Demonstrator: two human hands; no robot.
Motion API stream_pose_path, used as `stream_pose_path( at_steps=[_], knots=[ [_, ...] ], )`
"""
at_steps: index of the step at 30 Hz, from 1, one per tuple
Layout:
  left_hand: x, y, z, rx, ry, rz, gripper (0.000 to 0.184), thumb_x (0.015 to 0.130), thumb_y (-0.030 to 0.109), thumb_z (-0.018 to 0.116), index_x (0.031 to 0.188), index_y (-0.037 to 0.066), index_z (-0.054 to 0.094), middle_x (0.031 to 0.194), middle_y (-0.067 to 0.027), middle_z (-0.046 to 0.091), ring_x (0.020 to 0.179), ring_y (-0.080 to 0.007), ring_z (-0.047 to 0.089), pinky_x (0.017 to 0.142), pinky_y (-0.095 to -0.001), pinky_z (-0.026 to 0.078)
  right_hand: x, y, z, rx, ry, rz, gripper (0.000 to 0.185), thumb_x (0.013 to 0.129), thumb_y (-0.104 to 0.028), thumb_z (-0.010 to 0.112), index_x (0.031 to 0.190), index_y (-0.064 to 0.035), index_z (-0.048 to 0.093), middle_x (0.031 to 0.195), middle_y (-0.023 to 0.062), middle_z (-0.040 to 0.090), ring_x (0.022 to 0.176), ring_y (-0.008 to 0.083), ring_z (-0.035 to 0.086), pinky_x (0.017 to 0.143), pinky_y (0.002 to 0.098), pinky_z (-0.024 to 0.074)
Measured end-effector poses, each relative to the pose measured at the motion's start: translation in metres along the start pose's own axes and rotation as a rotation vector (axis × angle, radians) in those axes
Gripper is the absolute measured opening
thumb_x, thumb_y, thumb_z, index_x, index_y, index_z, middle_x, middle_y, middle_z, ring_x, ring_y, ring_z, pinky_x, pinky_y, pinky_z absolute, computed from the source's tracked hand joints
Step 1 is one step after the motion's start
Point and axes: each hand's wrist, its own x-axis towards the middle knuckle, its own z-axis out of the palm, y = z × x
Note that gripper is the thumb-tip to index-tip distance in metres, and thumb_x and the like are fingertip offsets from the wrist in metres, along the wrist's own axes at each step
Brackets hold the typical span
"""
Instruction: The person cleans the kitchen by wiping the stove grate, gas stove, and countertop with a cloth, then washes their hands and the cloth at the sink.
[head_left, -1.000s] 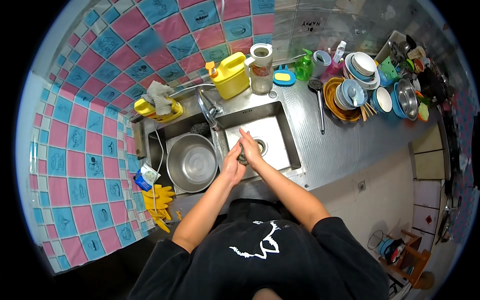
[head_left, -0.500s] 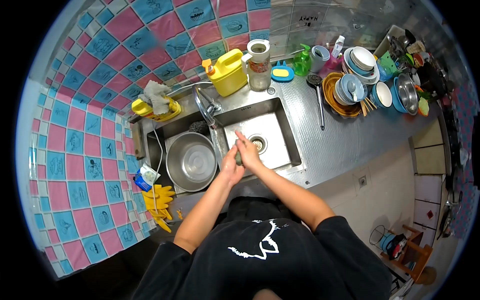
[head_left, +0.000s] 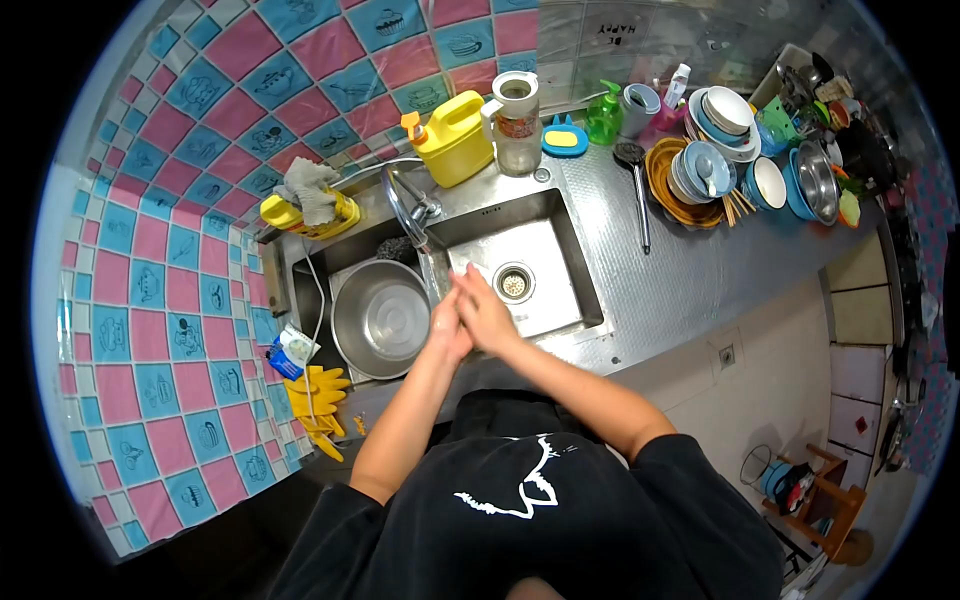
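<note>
Over the front left part of the right sink basin (head_left: 535, 318), my left hand (head_left: 449, 322) and my right hand (head_left: 485, 318) press against each other. The fingers of my right hand are stretched out across those of the left. Whether anything lies between the palms is hidden. Just above the fingertips is the curved metal faucet (head_left: 400, 208), its spout pointing down near them. A drain strainer (head_left: 514, 284) shows in the basin floor, right of my hands. To their left, a large metal pot (head_left: 352, 322) stands in the left basin.
A yellow jug (head_left: 455, 140), a clear pitcher (head_left: 517, 130) and a green pump bottle (head_left: 604, 118) stand behind the sink. A brush (head_left: 641, 205) and stacked bowls (head_left: 700, 170) are on the right counter. Yellow gloves (head_left: 318, 400) hang at the left.
My hands have shifted slightly left and pressed closer together. A dark greenish patch seen between them before is now hidden. The view has tilted a little.
</note>
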Motion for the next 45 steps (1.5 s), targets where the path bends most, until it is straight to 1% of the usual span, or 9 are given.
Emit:
stream_pose_path(
  at_steps=[2, 6, 11, 19, 34, 39, 41, 43, 45],
  knots=[
    [0.001, -0.005, 0.002, -0.062, -0.03, -0.013, 0.043, 0.095, 0.029, 0.032, 0.131, 0.006, 0.034, 0.13, -0.0151, 0.041, 0.12, -0.0285, 0.041, 0.102, -0.0404, 0.033, 0.003, -0.027, 0.058, -0.336, 0.565, 0.044, 0.039, 0.078, -0.01, 0.049, 0.117, -0.0144, 0.057, 0.128, 0.0229, 0.044, 0.124, 0.0376, 0.034, 0.107, 0.0489, 0.0153],
    [0.001, -0.006, -0.001, -0.148, -0.203, -0.071, 0.045, 0.095, 0.036, 0.031, 0.132, 0.01, 0.034, 0.134, -0.0123, 0.037, 0.121, -0.0262, 0.04, 0.101, -0.039, 0.034, -0.003, -0.049, -0.008, -0.176, -0.063, 0.032, 0.036, 0.082, -0.023, 0.053, 0.117, -0.0166, 0.057, 0.128, 0.0144, 0.047, 0.125, 0.0336, 0.035, 0.103, 0.0514, 0.0196],
    [-0.002, 0.012, 0.014, -0.046, -0.172, -0.027, 0.041, 0.097, 0.033, 0.026, 0.13, 0.009, 0.035, 0.133, -0.0118, 0.038, 0.121, -0.0255, 0.04, 0.101, -0.0404, 0.034, 0.023, -0.017, -0.025, -0.355, -0.02, -0.399, 0.033, 0.079, -0.02, 0.053, 0.112, -0.0157, 0.058, 0.13, 0.0106, 0.046, 0.127, 0.0322, 0.032, 0.102, 0.0595, 0.0085],
    [0.007, 0.019, 0.025, -0.113, 0.1, -0.229, 0.073, 0.086, 0.065, 0.023, 0.12, 0.003, 0.041, 0.116, -0.0176, 0.05, 0.107, -0.03, 0.05, 0.092, -0.0448, 0.04, 0.018, 0.004, -0.024, -0.151, -0.091, -0.513, 0.022, 0.073, -0.015, 0.061, 0.088, -0.0008, 0.054, 0.089, 0.0158, 0.053, 0.084, 0.0338, 0.049, 0.075, 0.0378, 0.0413],
    [0.05, 0.001, 0.017, 0.093, 0.305, 0.021, 0.062, 0.09, 0.057, 0.028, 0.116, 0.003, 0.044, 0.11, -0.0154, 0.052, 0.102, -0.0244, 0.051, 0.085, -0.0372, 0.044, 0.041, 0.016, -0.003, 0.01, 0.015, -0.034, 0.025, 0.084, -0.02, 0.054, 0.07, 0.0005, 0.056, 0.064, 0.0203, 0.057, 0.057, 0.0351, 0.053, 0.057, 0.0375, 0.0423],
    [0.042, 0.002, 0.028, 0.267, 0.263, 0.093, 0.058, 0.092, 0.054, 0.027, 0.113, 0.003, 0.046, 0.105, -0.0135, 0.054, 0.097, -0.0237, 0.053, 0.083, -0.0354, 0.044, 0.059, 0.034, -0.004, 0.201, -0.063, 0.231, 0.034, 0.087, -0.027, 0.053, 0.072, 0.0024, 0.062, 0.062, 0.0092, 0.061, 0.054, 0.0179, 0.052, 0.056, 0.0305, 0.0433],
    [0.035, 0.006, 0.035, 0.601, 0.468, 0.024, 0.052, 0.091, 0.055, 0.03, 0.104, 0.008, 0.048, 0.09, -0.0083, 0.056, 0.076, -0.0187, 0.056, 0.062, -0.0361, 0.048, 0.074, 0.048, -0.013, 0.238, -0.164, 0.312, 0.034, 0.088, -0.028, 0.052, 0.077, 0.0018, 0.063, 0.065, 0.0042, 0.059, 0.059, 0.0145, 0.053, 0.059, 0.0299, 0.0433],
    [0.072, 0.006, -0.011, 0.693, 0.146, -0.021, 0.048, 0.092, 0.049, 0.034, 0.111, 0.006, 0.043, 0.08, -0.0053, 0.055, 0.058, -0.0138, 0.053, 0.044, -0.028, 0.042, 0.082, 0.063, -0.016, 0.743, -0.089, 0.661, 0.031, 0.089, -0.029, 0.051, 0.085, -0.0011, 0.063, 0.07, 0.006, 0.06, 0.063, 0.0161, 0.055, 0.063, 0.03, 0.0439],
    [0.071, 0.014, -0.001, 0.904, 0.208, 0.466, 0.043, 0.092, 0.043, 0.04, 0.109, 0.004, 0.045, 0.073, -0.0026, 0.052, 0.047, -0.0089, 0.046, 0.034, -0.0236, 0.032, 0.084, 0.064, -0.021, 0.913, -0.161, 0.71, 0.033, 0.092, -0.032, 0.044, 0.102, -0.0059, 0.061, 0.087, 0.0097, 0.06, 0.078, 0.0195, 0.058, 0.072, 0.0329, 0.0464]
  ],
)
